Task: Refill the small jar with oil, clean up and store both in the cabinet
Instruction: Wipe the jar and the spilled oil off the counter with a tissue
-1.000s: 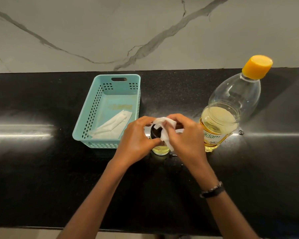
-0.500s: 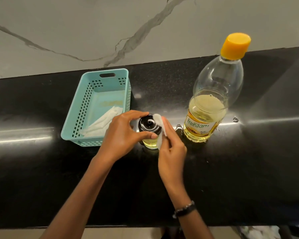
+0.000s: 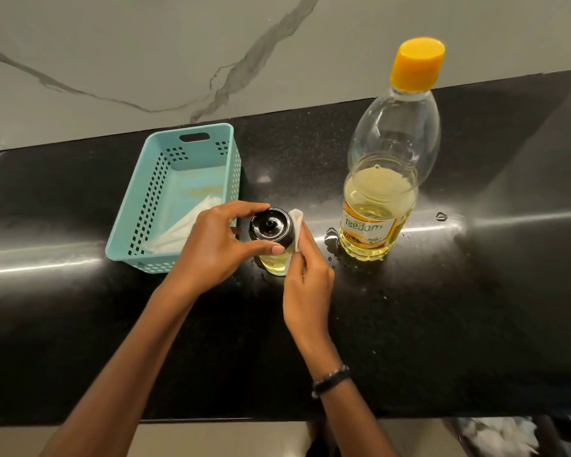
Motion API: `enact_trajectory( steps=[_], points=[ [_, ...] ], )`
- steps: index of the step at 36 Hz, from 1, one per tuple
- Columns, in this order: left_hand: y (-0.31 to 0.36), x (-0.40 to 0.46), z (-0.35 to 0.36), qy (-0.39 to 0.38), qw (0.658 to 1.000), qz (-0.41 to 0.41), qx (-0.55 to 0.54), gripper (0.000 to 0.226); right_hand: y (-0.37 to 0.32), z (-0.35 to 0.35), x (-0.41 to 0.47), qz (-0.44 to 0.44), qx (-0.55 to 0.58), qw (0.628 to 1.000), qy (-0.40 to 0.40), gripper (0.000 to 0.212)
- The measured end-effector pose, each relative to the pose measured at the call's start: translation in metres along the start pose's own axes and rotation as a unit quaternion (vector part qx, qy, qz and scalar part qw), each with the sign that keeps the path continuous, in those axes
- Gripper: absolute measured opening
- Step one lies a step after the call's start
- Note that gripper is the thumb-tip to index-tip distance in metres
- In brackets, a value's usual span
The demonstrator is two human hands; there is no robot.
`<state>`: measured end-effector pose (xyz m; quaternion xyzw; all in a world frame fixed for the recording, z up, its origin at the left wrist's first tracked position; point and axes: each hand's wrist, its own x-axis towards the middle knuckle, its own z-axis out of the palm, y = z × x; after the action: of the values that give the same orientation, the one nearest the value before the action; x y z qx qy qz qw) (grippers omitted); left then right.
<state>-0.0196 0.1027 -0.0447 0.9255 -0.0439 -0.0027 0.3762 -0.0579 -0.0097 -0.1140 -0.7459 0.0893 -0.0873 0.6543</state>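
My left hand (image 3: pixel 218 245) curls over the small jar (image 3: pixel 272 245), thumb and fingers gripping its black lid, while my right hand (image 3: pixel 307 285) pinches a white tissue (image 3: pixel 295 232) against the jar's right side. One jar, one oil bottle (image 3: pixel 386 179) just right of it, one teal basket (image 3: pixel 178 192) left, holding folded tissue. Bare black counter (image 3: pixel 475 308) lies toward the near edge.

Glossy speckled black stone counter (image 3: pixel 442 324), clear plastic bottle (image 3: pixel 394 153), shiny black jar lid (image 3: pixel 269 225), matt perforated plastic basket (image 3: pixel 145 206), soft paper tissue (image 3: pixel 295 232).
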Motion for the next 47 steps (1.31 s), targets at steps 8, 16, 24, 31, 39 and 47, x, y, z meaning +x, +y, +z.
enact_trajectory(
  steps=[8, 16, 24, 31, 39, 47],
  points=[
    [0.003, -0.007, -0.004, -0.037, 0.999, 0.002, -0.001, 0.070, 0.001, -0.021, -0.026, 0.088, -0.067, 0.992, -0.062, 0.040],
    [0.005, -0.011, -0.009, -0.080, 0.996, 0.033, 0.002, 0.060, -0.009, -0.016, -0.015, -0.020, -0.024, 1.000, -0.003, 0.048],
    [0.002, -0.013, -0.013, -0.099, 0.994, 0.045, 0.021, 0.064, 0.014, -0.025, -0.025, 0.052, -0.133, 0.987, -0.068, 0.037],
    [-0.006, -0.016, -0.020, -0.154, 0.983, 0.075, 0.057, 0.069, -0.015, -0.028, -0.050, 0.006, -0.043, 0.999, -0.029, 0.049],
    [-0.007, -0.011, -0.025, -0.182, 0.979, 0.080, 0.054, 0.069, 0.015, -0.023, -0.019, -0.013, -0.101, 0.993, -0.056, 0.035],
    [-0.011, -0.014, -0.026, -0.209, 0.973, 0.076, 0.061, 0.067, 0.001, -0.034, -0.049, 0.037, -0.076, 0.995, -0.060, 0.043]
  ],
)
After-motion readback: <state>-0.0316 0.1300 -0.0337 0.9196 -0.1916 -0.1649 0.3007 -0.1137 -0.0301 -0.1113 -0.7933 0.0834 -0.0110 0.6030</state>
